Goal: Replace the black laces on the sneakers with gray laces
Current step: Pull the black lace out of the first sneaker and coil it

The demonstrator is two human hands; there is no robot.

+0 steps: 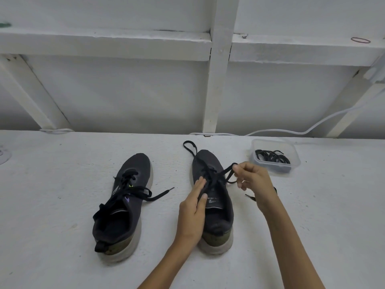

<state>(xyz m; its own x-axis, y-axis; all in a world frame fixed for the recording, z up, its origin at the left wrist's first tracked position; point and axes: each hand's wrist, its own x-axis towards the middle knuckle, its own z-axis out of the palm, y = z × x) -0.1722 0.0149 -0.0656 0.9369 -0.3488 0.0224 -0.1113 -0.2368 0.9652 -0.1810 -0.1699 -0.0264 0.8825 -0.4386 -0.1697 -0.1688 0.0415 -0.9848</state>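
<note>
Two black sneakers with pale soles stand on the white surface, toes pointing away. The left sneaker (123,205) keeps its black lace, loose ends trailing right. My left hand (193,209) rests with straight fingers on the tongue and left side of the right sneaker (214,197). My right hand (253,181) pinches a loop of that shoe's black lace (226,174) and holds it up to the right. One end of the lace loops past the toe, another lies under my right wrist.
A clear plastic tub (276,156) holding coiled dark laces sits at the back right. A white cable (312,127) runs along the wall's foot. White wooden framing stands behind the surface. A rubber band (360,40) lies on the upper ledge.
</note>
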